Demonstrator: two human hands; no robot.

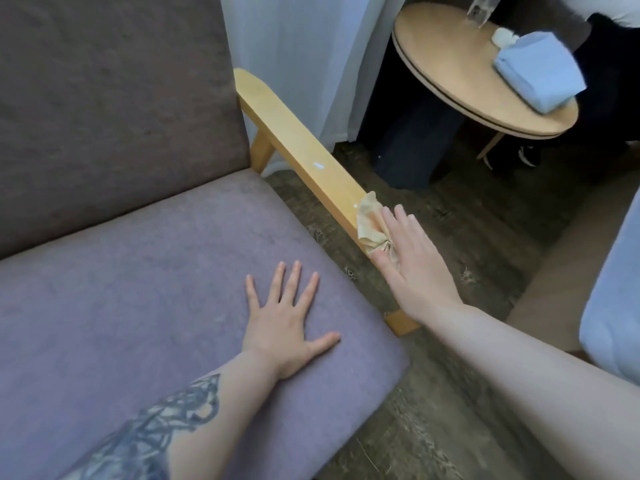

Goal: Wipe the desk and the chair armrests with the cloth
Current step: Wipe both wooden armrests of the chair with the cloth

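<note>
Head view, crumpled beige cloth [372, 223] under flat right hand [414, 268], glossy wooden armrest [298, 140]

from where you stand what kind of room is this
Probably a bedroom or hotel room sitting corner: a purple upholstered armchair with a light wooden armrest, a small round wooden side table holding a pale blue tissue box, and white curtains behind.
</note>
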